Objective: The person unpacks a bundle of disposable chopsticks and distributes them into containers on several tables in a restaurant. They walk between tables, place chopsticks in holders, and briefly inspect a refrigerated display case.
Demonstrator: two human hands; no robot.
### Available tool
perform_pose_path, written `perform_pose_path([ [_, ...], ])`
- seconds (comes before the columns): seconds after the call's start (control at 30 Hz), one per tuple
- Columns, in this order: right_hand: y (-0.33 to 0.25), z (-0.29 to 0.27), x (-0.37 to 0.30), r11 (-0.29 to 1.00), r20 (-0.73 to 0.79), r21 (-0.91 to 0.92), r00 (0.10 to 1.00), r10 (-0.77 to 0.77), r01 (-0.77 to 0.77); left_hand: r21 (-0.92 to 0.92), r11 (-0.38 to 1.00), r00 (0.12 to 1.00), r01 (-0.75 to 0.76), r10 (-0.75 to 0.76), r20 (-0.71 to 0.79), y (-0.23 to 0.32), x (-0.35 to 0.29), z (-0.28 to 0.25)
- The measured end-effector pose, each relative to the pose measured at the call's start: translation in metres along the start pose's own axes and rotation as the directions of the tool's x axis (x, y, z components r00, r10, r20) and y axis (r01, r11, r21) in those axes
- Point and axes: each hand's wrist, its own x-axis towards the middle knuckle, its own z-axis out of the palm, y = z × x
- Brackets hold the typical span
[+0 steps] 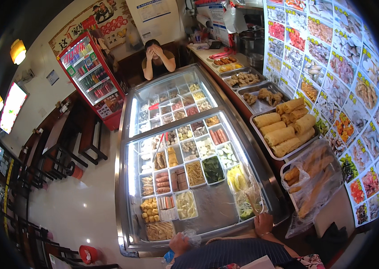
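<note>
At the near edge of a glass-topped display case (214, 204), my left hand (179, 244) is closed on a crumpled clear plastic bag (192, 238). My right hand (263, 223), a bracelet on its wrist, is at the case's near right corner. Its fingers are curled by a white tray of leafy greens (245, 212); what they grip, if anything, is too small to make out. Nearby in the case are white bins of yellow-green leaves (237, 178), pale strips (186, 204), fried tofu puffs (150, 210) and dark green leaves (213, 169).
On the right counter stand a tray of fried rolls (283, 130), a plastic-covered tray of fried dough sticks (310, 172) and trays of fried pieces (243, 80). Beyond the case a person (154, 60) covers their face. A red drinks fridge (91, 80) and dark benches (93, 139) stand left.
</note>
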Motion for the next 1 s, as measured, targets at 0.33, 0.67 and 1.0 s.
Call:
perform_pose_path([
  [0.33, 0.000, 0.002, 0.000, 0.999, -0.032, 0.032, 0.999, -0.009, 0.010, -0.033, 0.990, 0.982, -0.134, 0.128, -0.136, -0.021, -0.004, 0.021],
  [0.67, -0.004, -0.003, 0.004, 0.995, 0.006, 0.085, 0.999, -0.050, 0.049, -0.017, 0.998, 0.997, -0.062, 0.061, -0.055, 0.003, -0.001, -0.006],
  [1.0, 0.017, 0.014, -0.012, 0.991, -0.084, -0.057, 0.989, -0.123, 0.118, 0.005, 0.999, 0.997, -0.042, 0.042, -0.062, 0.011, 0.001, -0.011],
])
